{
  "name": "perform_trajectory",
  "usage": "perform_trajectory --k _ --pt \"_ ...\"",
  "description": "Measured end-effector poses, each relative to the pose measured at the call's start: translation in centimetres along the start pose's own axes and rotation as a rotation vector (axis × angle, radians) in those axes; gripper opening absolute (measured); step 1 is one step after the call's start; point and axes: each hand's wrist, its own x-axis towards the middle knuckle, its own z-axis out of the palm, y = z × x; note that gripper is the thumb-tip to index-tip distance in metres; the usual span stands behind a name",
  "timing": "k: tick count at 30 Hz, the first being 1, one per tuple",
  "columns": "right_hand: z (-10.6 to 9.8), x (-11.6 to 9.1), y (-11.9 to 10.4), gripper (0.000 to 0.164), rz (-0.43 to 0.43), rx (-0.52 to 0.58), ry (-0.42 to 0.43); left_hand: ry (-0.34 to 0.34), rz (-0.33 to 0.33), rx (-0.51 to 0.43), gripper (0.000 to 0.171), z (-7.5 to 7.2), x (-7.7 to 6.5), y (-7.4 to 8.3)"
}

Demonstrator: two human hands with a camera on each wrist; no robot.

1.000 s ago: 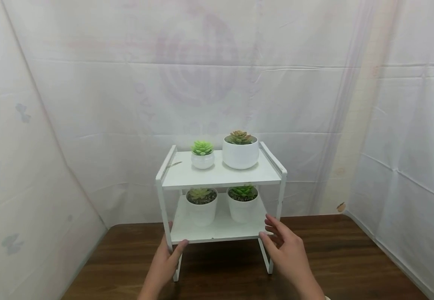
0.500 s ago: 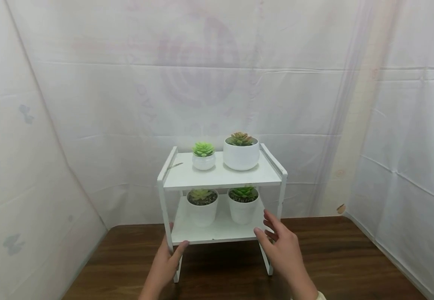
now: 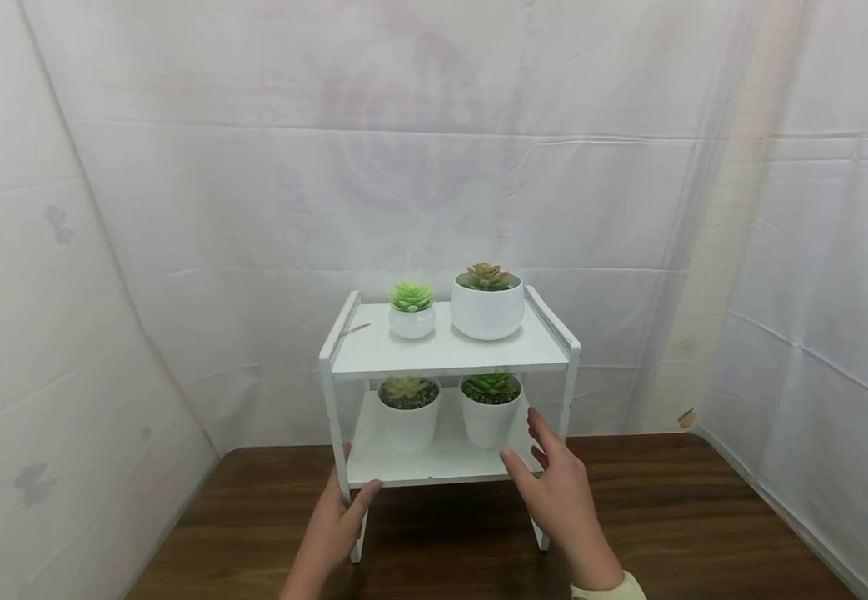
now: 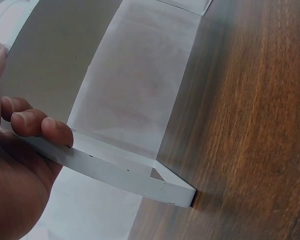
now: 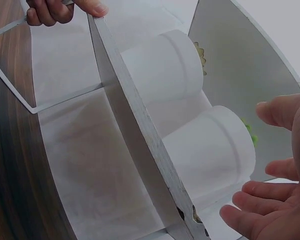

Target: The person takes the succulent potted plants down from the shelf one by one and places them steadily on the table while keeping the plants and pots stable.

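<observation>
A white two-tier shelf rack [image 3: 441, 464] stands on the table. On its upper tier are a small round white pot with a bright green succulent [image 3: 411, 321] and a bigger white pot with a brownish succulent [image 3: 487, 310]. Two white pots, one left [image 3: 410, 427] and one right [image 3: 490, 423], sit on the lower tier with succulents. My left hand [image 3: 331, 523] grips the rack's left leg, fingers curled round the bar [image 4: 125, 176] and thumb on the lower tier's front edge. Before the lower right corner, my right hand [image 3: 565, 493] holds nothing, its fingers spread near the right pot [image 5: 210, 147].
The dark wooden table [image 3: 666, 517] extends to both sides of the rack. White sheeting [image 3: 254, 208] hangs behind and along the sides. A small brown mark [image 3: 686, 417] shows low on the back sheeting at the right.
My right hand has moved up and left from the rack's lower right corner, and its thumb and fingers have spread wider. The left hand keeps its grip; the rack and pots look unmoved.
</observation>
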Motion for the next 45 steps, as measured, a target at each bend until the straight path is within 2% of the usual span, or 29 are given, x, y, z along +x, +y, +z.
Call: perform_trajectory --k 12,20,25,37,45 --pt "0.1 0.9 -0.3 0.082 0.032 -0.025 -0.043 0.009 0.037 0.001 0.081 0.2 -0.1 0.2" --pt "0.4 0.6 -0.6 0.089 0.081 -0.033 -0.089 0.016 0.033 0.024 0.081 -0.3 -0.6 -0.3" --pt "0.6 1.1 -0.7 0.09 0.047 -0.043 -0.077 0.018 0.047 0.017 0.08 -0.5 -0.3 -0.4" --pt "0.8 1.8 -0.8 0.093 0.093 -0.059 -0.06 0.033 0.043 0.012 0.079 0.2 0.0 -0.2" --pt "1.4 2.4 -0.6 0.099 0.094 -0.019 -0.062 0.028 0.024 0.016 0.082 0.1 -0.3 -0.3"
